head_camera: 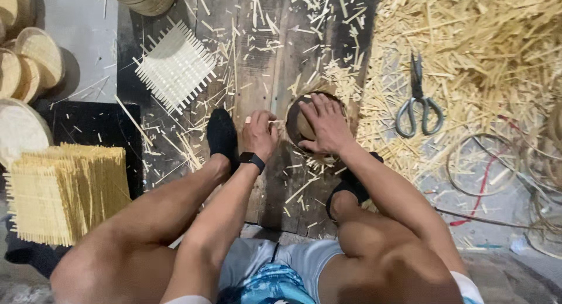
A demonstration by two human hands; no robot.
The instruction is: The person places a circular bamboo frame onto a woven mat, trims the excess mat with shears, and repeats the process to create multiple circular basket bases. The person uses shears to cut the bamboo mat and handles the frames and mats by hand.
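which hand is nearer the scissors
Right. The right hand presses on the round mould, just left of the scissors. The left hand sits further left, beyond the mould.

Packages, labels, signs, screens: 0 seen.
Head view checked edge to edge; nothing packaged, labelled, signed or lit shows. The dark band on the left wrist may carry a screen, but its face is turned away and cannot be told.
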